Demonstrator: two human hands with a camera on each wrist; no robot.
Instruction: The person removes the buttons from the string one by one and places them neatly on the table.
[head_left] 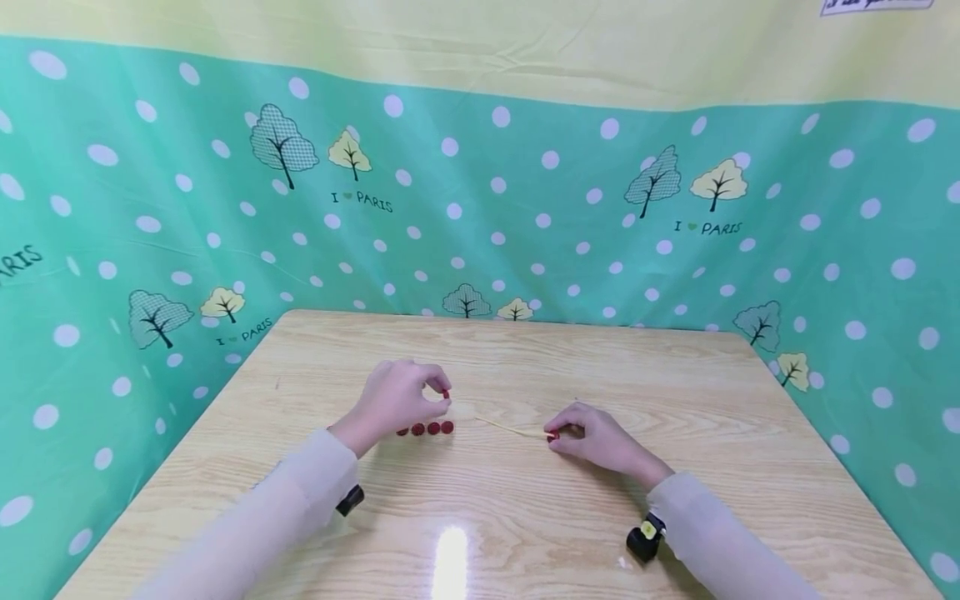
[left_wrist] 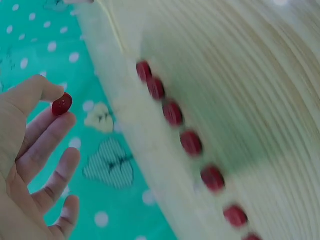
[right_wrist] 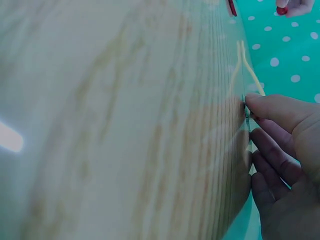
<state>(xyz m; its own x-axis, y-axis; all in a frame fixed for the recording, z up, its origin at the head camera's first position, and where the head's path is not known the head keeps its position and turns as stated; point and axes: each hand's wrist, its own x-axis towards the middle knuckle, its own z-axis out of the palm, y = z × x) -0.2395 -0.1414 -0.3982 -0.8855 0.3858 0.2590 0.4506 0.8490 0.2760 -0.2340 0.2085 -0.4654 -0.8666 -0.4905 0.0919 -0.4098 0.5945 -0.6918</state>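
Note:
Between thumb and forefinger my left hand (head_left: 397, 393) pinches a red button (left_wrist: 62, 104) above the table; small holes show in its face. Below that hand lies a row of several red buttons (left_wrist: 191, 143) on the wood. My right hand (head_left: 594, 438), low at the table, pinches a small red piece (head_left: 552, 436) that looks like another button, mostly covered by the fingertips. From it a thin pale-yellow cord (head_left: 510, 428) runs left toward the row. The right wrist view shows the cord (right_wrist: 253, 72) rising beside the thumb; the fingers hide where cord and red piece meet.
The light wood-grain table (head_left: 495, 517) spans the front. Green dotted cloth (head_left: 525, 192) printed with trees hangs behind and along both sides of it. A bright reflection lies on the table near the front. Dark devices (head_left: 645, 540) are strapped at both wrists.

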